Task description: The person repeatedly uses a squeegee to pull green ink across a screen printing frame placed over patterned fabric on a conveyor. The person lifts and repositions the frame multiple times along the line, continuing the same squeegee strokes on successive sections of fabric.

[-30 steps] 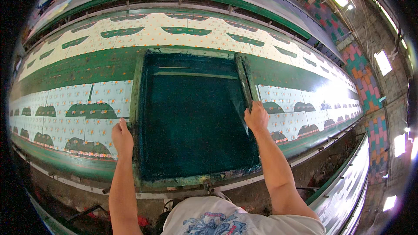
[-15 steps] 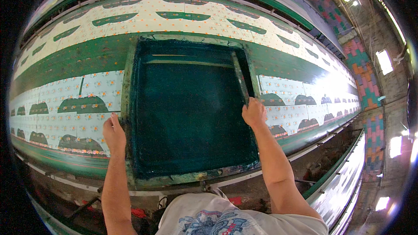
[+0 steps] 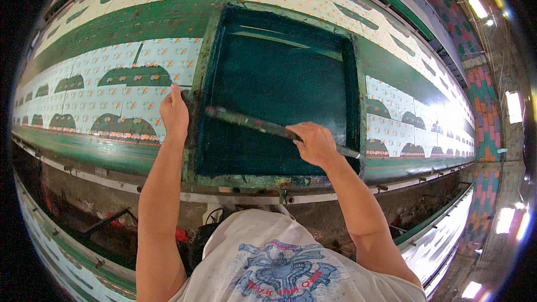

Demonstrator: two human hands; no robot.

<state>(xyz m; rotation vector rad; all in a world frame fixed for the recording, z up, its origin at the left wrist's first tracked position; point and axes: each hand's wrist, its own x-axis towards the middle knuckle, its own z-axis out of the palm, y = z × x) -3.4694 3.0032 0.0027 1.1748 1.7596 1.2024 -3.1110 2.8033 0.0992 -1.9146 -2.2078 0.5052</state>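
Dark green screen frame (image 3: pixel 278 86), ink-smeared squeegee (image 3: pixel 263 126) across it

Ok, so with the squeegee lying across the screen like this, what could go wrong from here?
1. The right hand grips the squeegee near one end only, so it could tilt and spread the green ink unevenly.
2. The left hand alone steadies the frame; if it slips, the screen may shift on the printed cloth and smear the pattern.
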